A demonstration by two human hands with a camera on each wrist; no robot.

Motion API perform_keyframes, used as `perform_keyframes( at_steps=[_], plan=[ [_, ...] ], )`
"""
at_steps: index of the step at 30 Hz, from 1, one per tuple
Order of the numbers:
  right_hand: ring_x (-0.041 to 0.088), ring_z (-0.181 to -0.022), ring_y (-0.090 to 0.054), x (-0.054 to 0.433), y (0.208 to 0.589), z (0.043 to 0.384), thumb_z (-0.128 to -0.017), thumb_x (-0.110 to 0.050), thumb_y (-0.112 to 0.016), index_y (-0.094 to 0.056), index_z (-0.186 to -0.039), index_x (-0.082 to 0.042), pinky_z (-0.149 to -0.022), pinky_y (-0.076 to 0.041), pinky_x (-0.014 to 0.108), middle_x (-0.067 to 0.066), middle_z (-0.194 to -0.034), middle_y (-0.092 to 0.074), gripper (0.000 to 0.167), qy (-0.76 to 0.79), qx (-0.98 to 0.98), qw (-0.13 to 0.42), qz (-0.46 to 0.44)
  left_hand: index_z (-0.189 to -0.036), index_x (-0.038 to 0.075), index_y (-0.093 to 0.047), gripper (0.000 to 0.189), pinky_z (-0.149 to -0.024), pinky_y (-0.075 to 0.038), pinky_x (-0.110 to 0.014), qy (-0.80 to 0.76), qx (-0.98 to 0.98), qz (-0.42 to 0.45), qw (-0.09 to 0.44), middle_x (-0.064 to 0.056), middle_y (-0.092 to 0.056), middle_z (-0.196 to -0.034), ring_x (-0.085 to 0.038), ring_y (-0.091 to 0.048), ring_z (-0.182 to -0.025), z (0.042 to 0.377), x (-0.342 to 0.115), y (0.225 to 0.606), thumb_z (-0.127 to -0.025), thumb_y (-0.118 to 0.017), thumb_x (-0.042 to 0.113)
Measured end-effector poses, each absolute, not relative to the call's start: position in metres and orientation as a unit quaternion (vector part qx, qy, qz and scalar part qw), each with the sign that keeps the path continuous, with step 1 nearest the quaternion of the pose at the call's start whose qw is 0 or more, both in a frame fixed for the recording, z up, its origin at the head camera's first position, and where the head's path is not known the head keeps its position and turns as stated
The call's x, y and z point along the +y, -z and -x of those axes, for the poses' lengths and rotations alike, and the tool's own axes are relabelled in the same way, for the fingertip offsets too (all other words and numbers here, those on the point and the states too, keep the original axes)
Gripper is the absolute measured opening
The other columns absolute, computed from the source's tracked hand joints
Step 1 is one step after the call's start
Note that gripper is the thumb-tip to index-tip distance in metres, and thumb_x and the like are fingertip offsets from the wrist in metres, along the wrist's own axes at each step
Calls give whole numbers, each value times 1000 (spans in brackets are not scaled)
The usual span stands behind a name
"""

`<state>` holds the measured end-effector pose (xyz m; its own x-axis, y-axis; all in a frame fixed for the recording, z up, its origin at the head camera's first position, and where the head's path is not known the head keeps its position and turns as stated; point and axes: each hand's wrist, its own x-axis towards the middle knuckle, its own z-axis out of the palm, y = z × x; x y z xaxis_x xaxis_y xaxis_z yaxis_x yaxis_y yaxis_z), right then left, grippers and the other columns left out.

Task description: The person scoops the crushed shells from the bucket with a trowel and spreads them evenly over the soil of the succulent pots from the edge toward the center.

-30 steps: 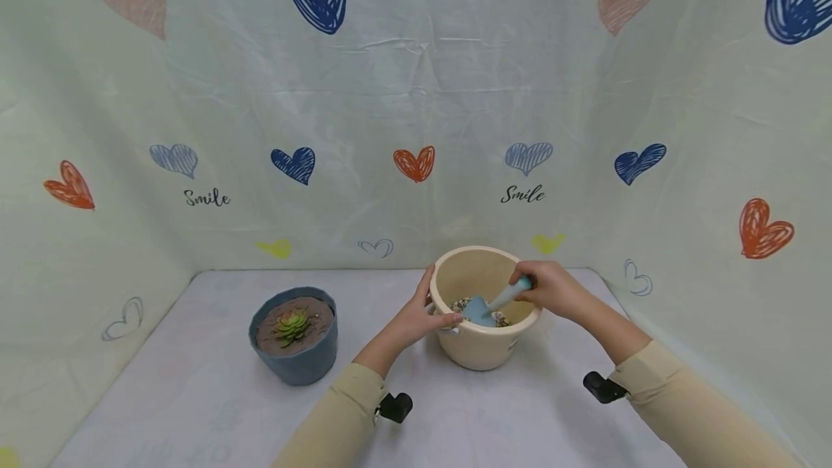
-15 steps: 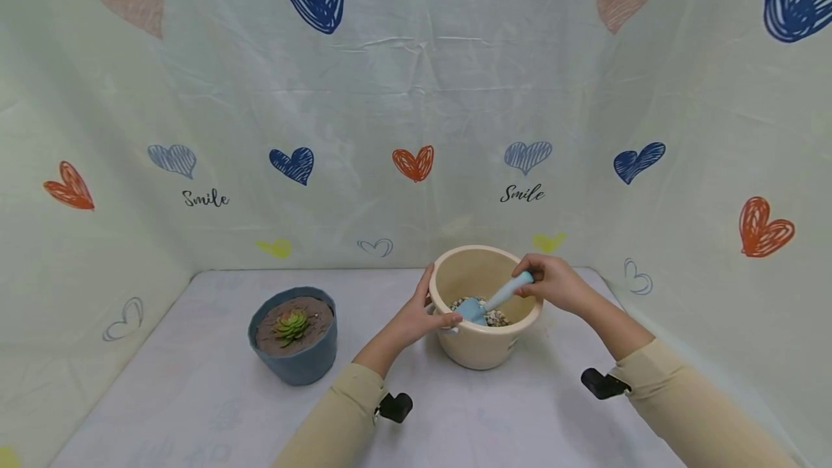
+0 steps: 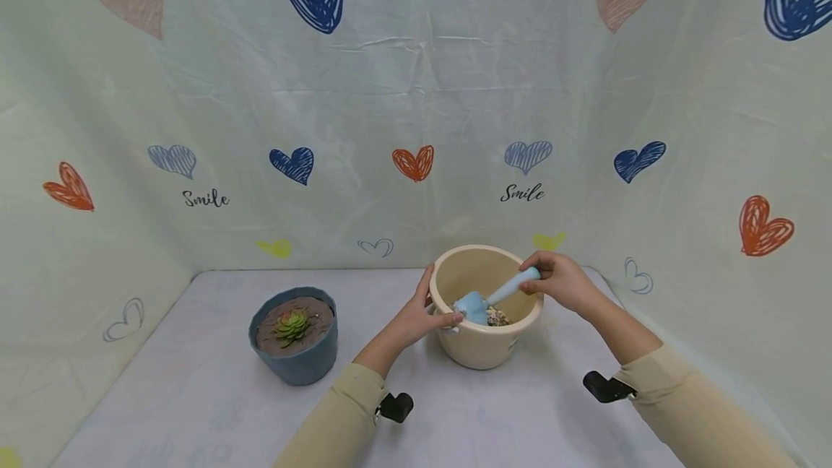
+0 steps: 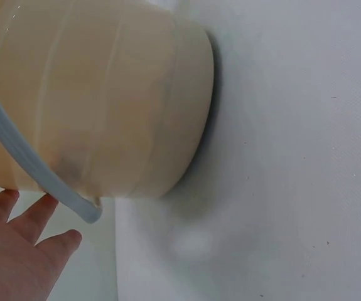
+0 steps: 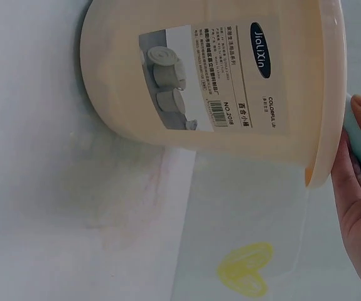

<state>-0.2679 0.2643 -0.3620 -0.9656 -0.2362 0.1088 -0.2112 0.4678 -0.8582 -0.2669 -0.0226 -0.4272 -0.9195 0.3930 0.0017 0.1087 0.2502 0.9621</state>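
A cream plastic bucket [image 3: 479, 351] stands upright on the white-covered table, with small mixed pebbles [image 3: 497, 318] at its bottom. My left hand [image 3: 414, 321] holds its left side, thumb at the near rim and the other fingers along the outer wall. In the left wrist view, fingertips lie beside the bucket's grey carrying handle [image 4: 26, 153]. Over the right rim, my right hand [image 3: 564, 284] pinches the handle end of a light blue trowel [image 3: 513, 287]. The trowel's blade is inside the bucket, low over the pebbles and toward the left wall.
A blue-grey pot [image 3: 305, 367] with a green succulent [image 3: 292, 325] in brown soil stands left of the bucket. Behind the table hangs a pale curtain [image 3: 364, 92] printed with hearts. A paper label [image 5: 215, 78] is on the bucket's side.
My right hand has moved slightly up and to the right, drawing the trowel handle with it. The blade has shifted a little left. My left hand and the bucket stay put.
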Motion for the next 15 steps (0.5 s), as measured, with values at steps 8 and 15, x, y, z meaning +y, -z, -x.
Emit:
perform_keyframes(
  at_steps=[8,15],
  plan=[
    [18,-89,-67,270,365,258,-87,-2,-72,-60,-110,10,-76,-56,27,17,-100,-66,28,512,855,-9,84,-158,21,1,112,-106,-31,-62,-599,777,-148,123,-14,-14,-161,-42,-30,-139,264,-20,426,-82,-80,26],
    [16,-88,-67,274,369,252,-88,-7,-73,-58,-116,8,-76,-56,27,17,-103,-68,35,535,843,-18,53,-158,18,-3,112,-106,-35,-57,-590,789,-134,108,-18,-26,-156,-41,-35,-137,263,-19,420,-80,-83,25]
  ],
)
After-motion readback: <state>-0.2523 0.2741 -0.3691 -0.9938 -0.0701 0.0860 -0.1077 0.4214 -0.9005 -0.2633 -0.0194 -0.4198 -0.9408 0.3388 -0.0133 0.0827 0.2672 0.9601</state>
